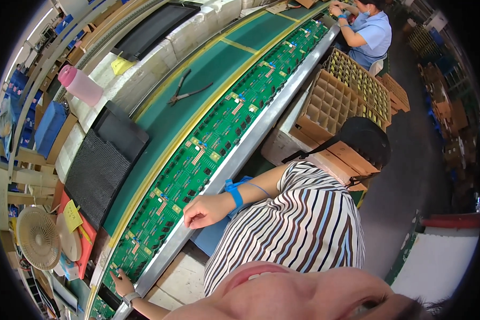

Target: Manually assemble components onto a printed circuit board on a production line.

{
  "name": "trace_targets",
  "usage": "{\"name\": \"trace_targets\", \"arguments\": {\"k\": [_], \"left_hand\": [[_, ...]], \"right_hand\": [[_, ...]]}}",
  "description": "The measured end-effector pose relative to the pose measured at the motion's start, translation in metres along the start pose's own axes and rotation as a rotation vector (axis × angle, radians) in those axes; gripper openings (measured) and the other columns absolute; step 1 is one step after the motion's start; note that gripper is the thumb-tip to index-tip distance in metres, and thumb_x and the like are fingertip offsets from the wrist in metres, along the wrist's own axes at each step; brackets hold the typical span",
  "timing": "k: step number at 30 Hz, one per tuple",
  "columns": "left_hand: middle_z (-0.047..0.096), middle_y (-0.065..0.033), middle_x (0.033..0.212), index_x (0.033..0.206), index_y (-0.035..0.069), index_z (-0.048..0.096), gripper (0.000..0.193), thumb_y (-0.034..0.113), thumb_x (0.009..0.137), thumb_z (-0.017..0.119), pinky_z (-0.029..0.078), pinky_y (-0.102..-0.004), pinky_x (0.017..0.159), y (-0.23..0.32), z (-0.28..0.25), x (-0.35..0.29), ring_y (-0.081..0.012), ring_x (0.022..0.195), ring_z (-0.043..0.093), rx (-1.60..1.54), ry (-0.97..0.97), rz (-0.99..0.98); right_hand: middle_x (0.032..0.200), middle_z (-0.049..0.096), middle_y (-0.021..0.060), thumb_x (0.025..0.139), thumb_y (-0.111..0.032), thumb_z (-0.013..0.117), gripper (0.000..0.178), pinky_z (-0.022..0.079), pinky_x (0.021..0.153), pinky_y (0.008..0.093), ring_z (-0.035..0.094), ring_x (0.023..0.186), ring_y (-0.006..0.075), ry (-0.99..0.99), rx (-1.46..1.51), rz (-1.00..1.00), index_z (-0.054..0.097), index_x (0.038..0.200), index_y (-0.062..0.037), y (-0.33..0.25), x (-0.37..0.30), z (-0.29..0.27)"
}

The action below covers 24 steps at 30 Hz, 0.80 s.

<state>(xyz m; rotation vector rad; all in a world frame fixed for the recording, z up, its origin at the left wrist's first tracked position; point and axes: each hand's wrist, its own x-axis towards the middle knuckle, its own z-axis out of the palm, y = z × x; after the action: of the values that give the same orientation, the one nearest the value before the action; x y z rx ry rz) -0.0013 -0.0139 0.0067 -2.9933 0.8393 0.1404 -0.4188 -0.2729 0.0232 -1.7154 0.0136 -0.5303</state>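
While left hand [124, 282] rests open on circuit boards [208, 144], right hand [207, 210] fisted, gridded cartons [330, 101] nearby

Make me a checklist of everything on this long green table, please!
Surface: long green belt with a metal rail.
Job's things: a row of green circuit boards along the belt's near edge.
Clutter: pliers, pink bottle, black mesh trays, small fan.
Hands: left hand with a wristwatch rests on the boards; right hand not seen. A striped-shirt co-worker's fist sits on the rail.
Cables: blue cord from the co-worker's blue wrist strap.
Surroundings: divided cardboard boxes; another person in a blue shirt further along.
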Motion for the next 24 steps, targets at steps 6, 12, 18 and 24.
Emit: {"name": "trace_targets", "arguments": {"k": [6, 12, 18, 24], "left_hand": [[0.064, -0.0161, 0.089, 0.13, 0.012, 0.039, 0.069, 0.061, 0.082, 0.036, 0.044, -0.0427, 0.068, 0.007, -0.004, -0.007, -0.0348, 0.08, 0.06, -0.11, 0.083, -0.088], [0.064, -0.016, 0.091, 0.124, 0.009, 0.046, 0.072, 0.065, 0.079, 0.037, 0.044, -0.042, 0.074, 0.049, -0.029, -0.022, -0.0338, 0.086, 0.059, -0.086, 0.127, -0.052], [0.064, -0.0158, 0.089, 0.12, 0.009, 0.049, 0.068, 0.062, 0.079, 0.042, 0.045, -0.0414, 0.075, 0.07, -0.035, -0.047, -0.0328, 0.085, 0.061, -0.117, 0.119, -0.046], [0.062, -0.0168, 0.097, 0.122, 0.013, 0.047, 0.065, 0.061, 0.079, 0.043, 0.044, -0.0432, 0.078, 0.115, -0.04, -0.056, -0.0363, 0.092, 0.058, -0.199, 0.032, -0.091]], "right_hand": [[0.077, 0.058, 0.0071, 0.08, -0.01, 0.058, 0.01, 0.043, 0.054, 0.0258, 0.056, 0.065, 0.0154, 0.097, -0.034, 0.011, 0.06, 0.084, -0.0008, 0.0, -0.006, -0.018], [0.071, 0.058, 0.0059, 0.079, -0.01, 0.058, 0.008, 0.042, 0.051, 0.0264, 0.055, 0.059, 0.0158, 0.123, -0.092, -0.053, 0.061, 0.079, -0.002, 0.001, -0.009, -0.015], [0.068, 0.054, 0.0054, 0.078, -0.007, 0.058, 0.004, 0.038, 0.044, 0.0264, 0.05, 0.051, 0.015, 0.06, -0.148, -0.147, 0.059, 0.08, -0.0033, -0.001, -0.004, -0.014], [0.066, 0.054, 0.0067, 0.076, -0.008, 0.06, 0.005, 0.042, 0.048, 0.0288, 0.054, 0.056, 0.0194, 0.035, -0.2, -0.041, 0.061, 0.08, -0.0046, -0.002, -0.004, -0.011]]}}
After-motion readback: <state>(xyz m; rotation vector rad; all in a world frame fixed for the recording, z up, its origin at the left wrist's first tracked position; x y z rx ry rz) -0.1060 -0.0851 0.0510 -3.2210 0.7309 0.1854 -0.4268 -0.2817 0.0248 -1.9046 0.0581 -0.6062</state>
